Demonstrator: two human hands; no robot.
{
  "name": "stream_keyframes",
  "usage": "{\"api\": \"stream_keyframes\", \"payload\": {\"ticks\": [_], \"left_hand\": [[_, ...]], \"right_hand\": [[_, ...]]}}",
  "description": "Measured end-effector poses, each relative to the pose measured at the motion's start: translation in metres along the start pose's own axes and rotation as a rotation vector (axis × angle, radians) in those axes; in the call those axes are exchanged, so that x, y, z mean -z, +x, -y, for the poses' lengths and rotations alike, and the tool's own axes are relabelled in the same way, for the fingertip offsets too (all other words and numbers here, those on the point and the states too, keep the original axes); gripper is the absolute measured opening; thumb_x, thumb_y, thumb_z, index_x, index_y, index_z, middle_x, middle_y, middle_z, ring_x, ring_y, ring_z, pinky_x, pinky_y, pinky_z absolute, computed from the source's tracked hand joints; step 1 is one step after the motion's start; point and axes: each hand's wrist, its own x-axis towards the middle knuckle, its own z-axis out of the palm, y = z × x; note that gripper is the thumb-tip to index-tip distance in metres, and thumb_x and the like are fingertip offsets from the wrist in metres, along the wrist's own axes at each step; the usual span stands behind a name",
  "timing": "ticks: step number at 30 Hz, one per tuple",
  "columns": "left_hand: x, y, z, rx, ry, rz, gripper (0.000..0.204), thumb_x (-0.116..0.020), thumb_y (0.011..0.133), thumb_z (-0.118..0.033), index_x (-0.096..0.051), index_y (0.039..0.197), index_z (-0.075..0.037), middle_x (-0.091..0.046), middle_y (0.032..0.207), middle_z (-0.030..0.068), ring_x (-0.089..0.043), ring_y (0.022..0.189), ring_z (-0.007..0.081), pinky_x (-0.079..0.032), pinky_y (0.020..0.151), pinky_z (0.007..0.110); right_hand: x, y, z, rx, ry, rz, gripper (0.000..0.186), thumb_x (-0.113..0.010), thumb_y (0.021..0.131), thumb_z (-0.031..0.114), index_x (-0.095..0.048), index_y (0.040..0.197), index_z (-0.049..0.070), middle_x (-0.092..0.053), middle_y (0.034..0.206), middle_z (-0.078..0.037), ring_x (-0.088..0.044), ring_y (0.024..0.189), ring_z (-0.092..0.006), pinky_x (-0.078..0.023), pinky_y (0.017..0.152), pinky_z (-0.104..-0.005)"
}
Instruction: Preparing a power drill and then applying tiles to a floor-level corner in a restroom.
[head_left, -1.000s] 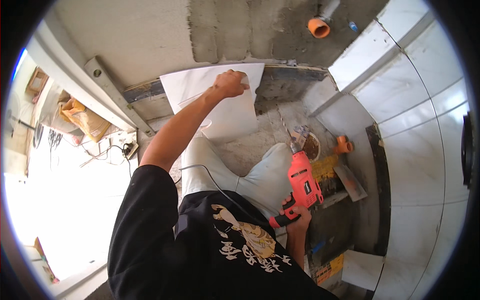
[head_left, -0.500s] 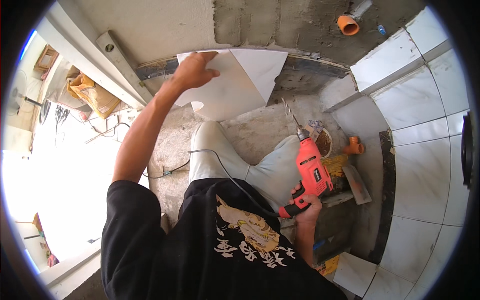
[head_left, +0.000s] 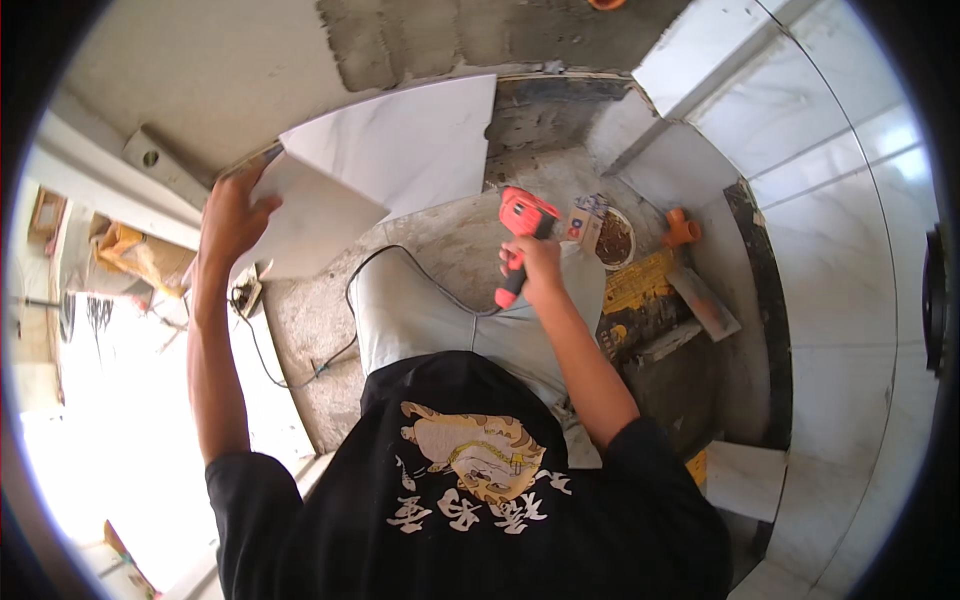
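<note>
My right hand grips the handle of a red and black power drill, raised over my lap. The drill's front points away and to the left, toward the tiles; its bit is hardly visible. A pale, plain tile surface leans at the left, with my left hand at its upper left edge, fingers bent over the edge and thumb apart. Against the far wall, a white marbled tile shows a slanted lower left edge bordering the plain surface and a small notch on its right side.
A black cord loops over my legs. To the right are a tub of brown material, an orange pipe fitting, a yellow sack and a flat trowel. Marbled tiles cover the right wall. A level leans left.
My right hand has brought the drill up and left, turning it toward the tiles. My left hand is farther left along the tile's edge, and my view has shifted right.
</note>
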Motion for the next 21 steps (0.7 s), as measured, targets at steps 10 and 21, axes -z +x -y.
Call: {"api": "stream_keyframes", "payload": {"ticks": [10,21], "left_hand": [[0.004,-0.047,0.043,0.185,-0.015,0.146,0.038,-0.071,0.074,-0.012,-0.065,0.11,-0.001,-0.068,0.097,0.0249,-0.065,0.093,0.0413,-0.05,0.08,0.045],[-0.018,-0.061,0.093,0.168,-0.145,0.106,0.032,-0.069,0.075,-0.007,-0.066,0.105,0.002,-0.069,0.092,0.0229,-0.066,0.087,0.0406,-0.05,0.078,0.044]], "right_hand": [[-0.017,0.102,-0.095,0.384,-1.491,-0.461,0.074,-0.071,0.076,0.018,-0.031,0.136,0.004,-0.062,0.094,-0.025,-0.064,0.088,-0.0388,-0.056,0.071,-0.0475],[-0.022,0.112,-0.122,0.574,-1.799,-0.521,0.046,-0.055,0.089,0.016,-0.046,0.132,0.004,-0.066,0.086,-0.019,-0.067,0.08,-0.0318,-0.057,0.062,-0.0446]]}}
